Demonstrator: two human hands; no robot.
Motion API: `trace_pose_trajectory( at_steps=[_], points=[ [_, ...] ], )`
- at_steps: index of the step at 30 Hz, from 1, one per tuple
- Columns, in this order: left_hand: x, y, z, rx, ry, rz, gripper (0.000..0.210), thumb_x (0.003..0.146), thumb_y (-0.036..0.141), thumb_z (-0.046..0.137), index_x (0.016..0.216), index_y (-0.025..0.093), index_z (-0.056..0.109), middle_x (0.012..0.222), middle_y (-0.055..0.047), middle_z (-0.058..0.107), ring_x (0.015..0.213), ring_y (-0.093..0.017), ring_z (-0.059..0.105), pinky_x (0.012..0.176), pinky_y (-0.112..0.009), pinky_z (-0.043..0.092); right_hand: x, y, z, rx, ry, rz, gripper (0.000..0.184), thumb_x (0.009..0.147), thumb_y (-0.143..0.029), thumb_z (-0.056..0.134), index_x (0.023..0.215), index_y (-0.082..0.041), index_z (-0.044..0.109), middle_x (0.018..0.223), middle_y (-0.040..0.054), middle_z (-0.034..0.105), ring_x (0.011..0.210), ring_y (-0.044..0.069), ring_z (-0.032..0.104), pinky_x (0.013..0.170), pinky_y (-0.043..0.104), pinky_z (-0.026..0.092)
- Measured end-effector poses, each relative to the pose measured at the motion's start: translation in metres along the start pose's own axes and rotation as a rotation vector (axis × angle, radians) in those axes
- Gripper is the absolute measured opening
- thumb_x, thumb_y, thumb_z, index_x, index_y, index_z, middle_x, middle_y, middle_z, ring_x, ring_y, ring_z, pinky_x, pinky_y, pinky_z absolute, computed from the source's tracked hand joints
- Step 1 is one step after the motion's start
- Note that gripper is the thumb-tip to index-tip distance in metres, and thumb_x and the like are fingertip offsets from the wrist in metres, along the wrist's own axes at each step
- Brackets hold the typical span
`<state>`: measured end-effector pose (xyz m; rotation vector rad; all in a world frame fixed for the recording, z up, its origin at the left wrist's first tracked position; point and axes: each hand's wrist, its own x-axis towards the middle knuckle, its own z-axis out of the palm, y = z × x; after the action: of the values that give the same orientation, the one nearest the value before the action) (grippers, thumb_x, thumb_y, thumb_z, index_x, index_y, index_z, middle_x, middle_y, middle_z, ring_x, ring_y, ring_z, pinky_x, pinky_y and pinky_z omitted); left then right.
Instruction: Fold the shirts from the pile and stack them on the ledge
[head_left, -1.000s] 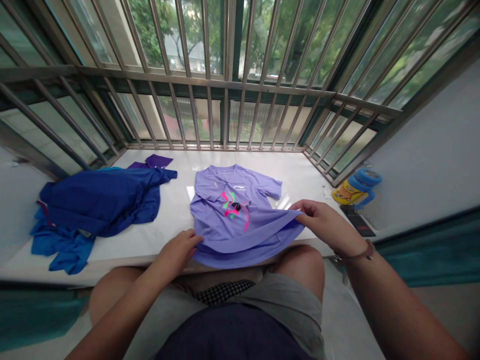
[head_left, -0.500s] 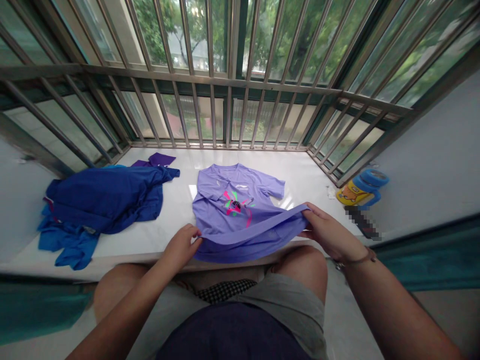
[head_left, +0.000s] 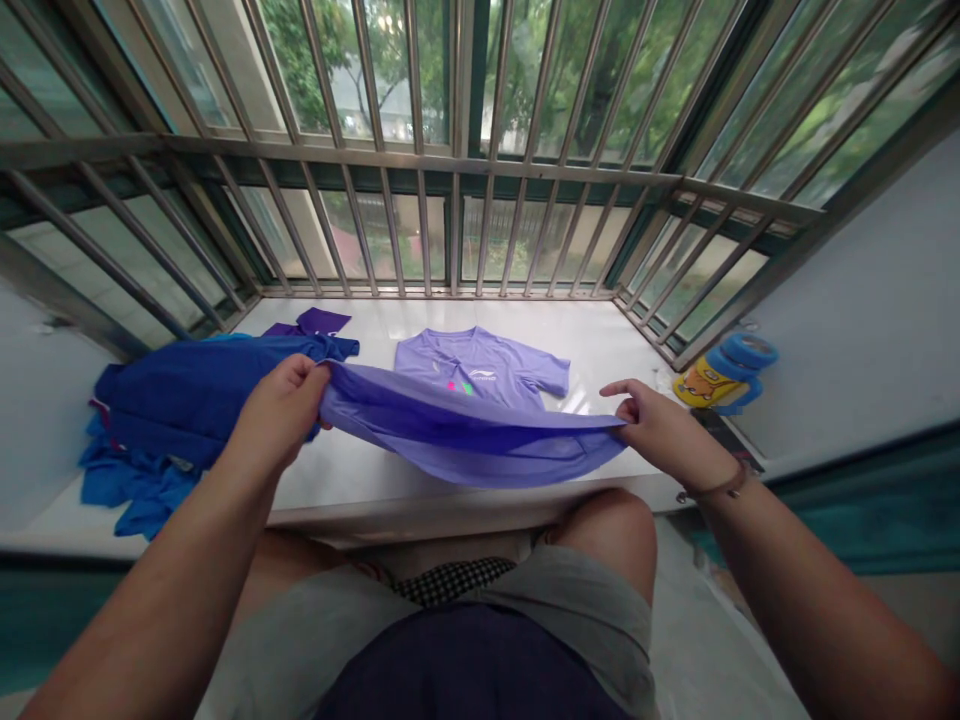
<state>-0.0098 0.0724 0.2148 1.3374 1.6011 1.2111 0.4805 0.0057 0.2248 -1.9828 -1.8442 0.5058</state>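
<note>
Looking over the white sill (head_left: 337, 480), I see a lilac shirt (head_left: 480, 440) lying on it, hem raised and held open. A heap of blue clothes (head_left: 187, 390) sits left of it. My left hand (head_left: 281, 408) pinches one hem end; my right hand (head_left: 660, 435) pinches the other, one finger extended.

Purple shirt (head_left: 480, 425), hem lifted and stretched wide
Collar and short sleeve lie on the white ledge (head_left: 600, 330); pink-and-green print peeks above the hem.
</note>
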Motion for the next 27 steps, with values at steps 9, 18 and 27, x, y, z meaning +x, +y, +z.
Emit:
trace_pose_trajectory(
  at_steps=[9, 18, 27],
  points=[
    [0.015, 0.005, -0.05, 0.803, -0.543, 0.04, 0.029, 0.058, 0.044, 0.081, 0.07, 0.025, 0.061, 0.058, 0.002, 0.062, 0.054, -0.021, 0.061, 0.049, -0.028, 0.038, 0.012, 0.025, -0.04, -0.363, -0.025, -0.002, 0.037, 0.081, -0.015, 0.065, 0.112, -0.022, 0.083, 0.086, 0.0035, 0.076, 0.076, 0.02, 0.07, 0.067, 0.028, 0.047],
    [0.024, 0.002, -0.057, 0.842, -0.788, -0.138, 0.016, 0.063, 0.037, 0.069, 0.072, 0.024, 0.072, 0.068, -0.005, 0.075, 0.072, -0.029, 0.073, 0.064, -0.032, 0.054, 0.021, 0.013, -0.041, -0.449, -0.203, 0.039, 0.032, 0.084, -0.018, 0.067, 0.11, -0.022, 0.085, 0.09, 0.0035, 0.083, 0.082, 0.022, 0.077, 0.071, 0.028, 0.054],
    [0.01, 0.036, -0.064, 0.365, -0.738, -0.237, 0.036, 0.068, 0.053, 0.084, 0.087, 0.022, 0.083, 0.1, -0.01, 0.082, 0.101, -0.029, 0.076, 0.092, -0.031, 0.064, 0.023, 0.016, -0.062, -0.351, -0.315, 0.031, 0.026, 0.086, -0.023, 0.065, 0.102, -0.02, 0.086, 0.082, 0.0038, 0.082, 0.073, 0.022, 0.076, 0.064, 0.027, 0.055]
  ],
)
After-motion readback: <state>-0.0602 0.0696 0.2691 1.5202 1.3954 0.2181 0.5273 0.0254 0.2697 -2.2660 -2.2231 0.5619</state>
